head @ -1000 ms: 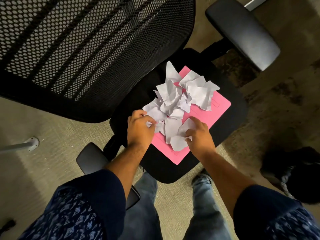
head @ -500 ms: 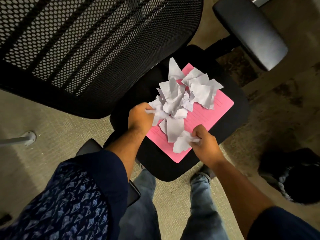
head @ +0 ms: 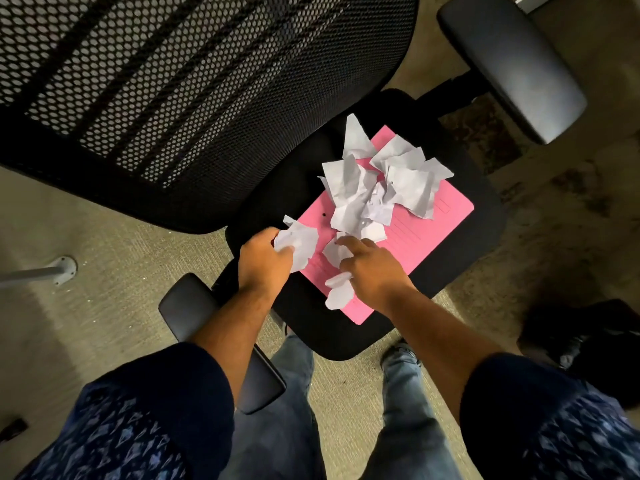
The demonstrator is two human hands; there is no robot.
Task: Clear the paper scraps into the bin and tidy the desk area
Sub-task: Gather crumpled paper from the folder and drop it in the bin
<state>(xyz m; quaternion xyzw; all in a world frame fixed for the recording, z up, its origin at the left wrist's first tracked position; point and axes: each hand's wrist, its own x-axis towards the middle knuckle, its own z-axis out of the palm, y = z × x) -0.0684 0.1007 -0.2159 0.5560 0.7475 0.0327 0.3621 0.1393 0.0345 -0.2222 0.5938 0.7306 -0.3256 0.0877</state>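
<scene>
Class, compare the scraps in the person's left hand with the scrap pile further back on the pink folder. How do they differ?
The left hand grips a small bunch of scraps, lifted at the folder's edge; the scrap pile lies loose on the pink folder, untouched. The bunch is much smaller than the pile. Both are crumpled white paper.

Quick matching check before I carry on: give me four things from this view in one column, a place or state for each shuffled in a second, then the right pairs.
Things:
1. Pink rectangular paper folder
2. Left hand
3. Loose heap of crumpled white paper scraps
4. Right hand

States:
A. Piled on the folder's far half
B. Lying flat on the black chair seat
C. Closed on a crumpled white scrap at the folder's near-left edge
D. Fingers spread over small scraps at the folder's near end

Pairs: 1-B, 2-C, 3-A, 4-D
</scene>
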